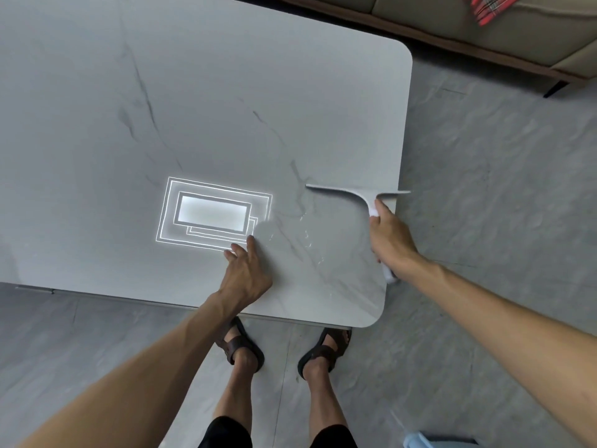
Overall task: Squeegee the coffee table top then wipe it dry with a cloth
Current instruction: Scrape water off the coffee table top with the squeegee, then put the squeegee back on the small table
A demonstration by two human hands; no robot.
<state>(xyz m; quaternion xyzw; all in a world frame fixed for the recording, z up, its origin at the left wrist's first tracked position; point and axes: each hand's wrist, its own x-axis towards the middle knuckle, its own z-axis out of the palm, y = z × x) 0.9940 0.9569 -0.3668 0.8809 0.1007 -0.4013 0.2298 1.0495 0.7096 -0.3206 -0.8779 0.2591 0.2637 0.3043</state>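
Observation:
The coffee table top (210,108) is a pale grey marble-look slab with rounded corners. A white squeegee (355,191) lies with its blade on the top near the right edge, the blade running left to right. My right hand (391,234) grips its handle, whose end pokes out below my wrist. A few water droplets (307,236) glisten on the surface just below the blade. My left hand (247,270) rests flat on the table near the front edge, fingers spread. A light blue cloth (420,441) shows at the bottom right on the floor.
A ceiling lamp's bright reflection (213,215) shines on the table beside my left hand. A beige sofa (484,27) with a red plaid fabric (491,8) stands beyond the table at the top right. My sandalled feet (284,347) stand on the grey tiled floor (484,189).

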